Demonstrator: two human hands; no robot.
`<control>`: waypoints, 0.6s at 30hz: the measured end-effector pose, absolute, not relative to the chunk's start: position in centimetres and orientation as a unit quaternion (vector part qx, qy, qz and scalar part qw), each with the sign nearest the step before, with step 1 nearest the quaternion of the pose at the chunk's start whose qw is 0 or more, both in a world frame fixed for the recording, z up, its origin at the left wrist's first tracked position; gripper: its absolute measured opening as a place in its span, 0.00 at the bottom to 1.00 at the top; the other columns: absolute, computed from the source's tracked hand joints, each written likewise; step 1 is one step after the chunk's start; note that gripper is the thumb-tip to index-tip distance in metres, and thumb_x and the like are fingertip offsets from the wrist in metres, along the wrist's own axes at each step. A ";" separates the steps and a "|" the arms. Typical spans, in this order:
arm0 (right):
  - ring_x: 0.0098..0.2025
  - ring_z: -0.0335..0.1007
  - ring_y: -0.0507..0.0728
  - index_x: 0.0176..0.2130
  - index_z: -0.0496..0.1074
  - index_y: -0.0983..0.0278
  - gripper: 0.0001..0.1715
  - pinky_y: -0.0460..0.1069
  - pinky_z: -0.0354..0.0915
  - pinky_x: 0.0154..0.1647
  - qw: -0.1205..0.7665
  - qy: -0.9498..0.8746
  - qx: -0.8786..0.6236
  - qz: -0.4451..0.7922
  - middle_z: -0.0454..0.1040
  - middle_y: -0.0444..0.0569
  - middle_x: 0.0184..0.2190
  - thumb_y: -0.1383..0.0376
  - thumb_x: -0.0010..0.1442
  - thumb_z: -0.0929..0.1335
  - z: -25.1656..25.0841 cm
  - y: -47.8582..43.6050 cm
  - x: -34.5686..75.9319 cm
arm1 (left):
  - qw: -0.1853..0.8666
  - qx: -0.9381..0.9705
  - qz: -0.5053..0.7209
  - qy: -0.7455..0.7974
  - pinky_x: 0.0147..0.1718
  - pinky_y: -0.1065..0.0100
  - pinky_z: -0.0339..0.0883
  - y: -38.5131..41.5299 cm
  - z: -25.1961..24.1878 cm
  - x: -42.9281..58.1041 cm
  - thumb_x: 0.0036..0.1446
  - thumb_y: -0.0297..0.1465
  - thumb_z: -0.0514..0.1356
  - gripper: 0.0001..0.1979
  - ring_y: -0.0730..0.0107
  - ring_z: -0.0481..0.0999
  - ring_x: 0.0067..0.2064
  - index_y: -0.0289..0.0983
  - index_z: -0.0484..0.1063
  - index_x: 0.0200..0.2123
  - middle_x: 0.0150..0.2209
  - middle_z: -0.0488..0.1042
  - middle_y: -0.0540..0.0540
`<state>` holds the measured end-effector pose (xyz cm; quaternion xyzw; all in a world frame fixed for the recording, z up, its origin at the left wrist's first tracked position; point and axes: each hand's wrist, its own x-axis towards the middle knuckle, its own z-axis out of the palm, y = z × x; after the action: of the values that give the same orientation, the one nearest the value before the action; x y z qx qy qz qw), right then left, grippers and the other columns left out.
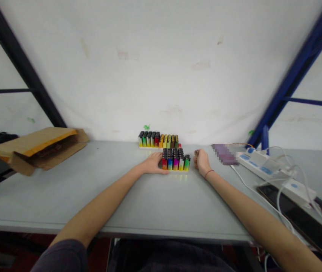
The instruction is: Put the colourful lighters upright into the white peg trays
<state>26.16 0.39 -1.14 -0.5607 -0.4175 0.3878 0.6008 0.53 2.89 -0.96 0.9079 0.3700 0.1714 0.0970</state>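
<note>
In the middle of the table stands a front tray of lighters (174,163), upright rows in red, blue, purple, white and green with dark tops. My left hand (152,164) grips this tray's left end, thumb along the front and fingers toward the back. To the right of the tray, a little apart from it, my right hand (202,161) is closed. A small metallic end, which looks like the top of a lighter (197,153), shows above its fingers; the rest is hidden in the fist. Behind stands a second tray of lighters (158,140), with black tops at left and yellowish ones at right.
An opened brown cardboard box (47,145) lies at the left. At the right are a blurred purple object (225,154), a white power strip (268,168) with tangled white cables, and a dark phone (299,215). A white wall (161,68) rises behind the grey table (121,204).
</note>
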 end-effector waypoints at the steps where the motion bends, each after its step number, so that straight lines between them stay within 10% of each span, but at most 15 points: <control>1: 0.11 0.42 0.48 0.19 0.51 0.59 0.17 0.45 0.40 0.11 0.602 -0.412 -0.558 0.394 0.49 0.38 0.09 0.63 0.58 0.55 -1.1 0.4 26.1 | 0.097 0.908 0.174 0.368 0.59 0.49 0.54 2.9 -1.0 0.5 0.44 0.54 0.66 0.45 0.41 0.63 0.59 0.33 0.61 0.59 0.58 0.64 0.34; 18: 0.11 0.39 0.48 0.22 0.50 0.59 0.16 0.44 0.39 0.11 0.595 -0.387 -0.548 0.443 0.47 0.36 0.10 0.57 0.59 0.55 -0.6 0.0 25.9 | 0.108 0.901 0.182 0.378 0.58 0.48 0.56 2.9 -1.0 0.5 0.42 0.54 0.67 0.45 0.40 0.65 0.57 0.34 0.62 0.58 0.57 0.66 0.34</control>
<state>25.87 -0.04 -0.60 -0.5479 -0.3867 0.4431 0.5949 0.47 2.86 -1.03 0.9013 0.3780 0.1822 0.1076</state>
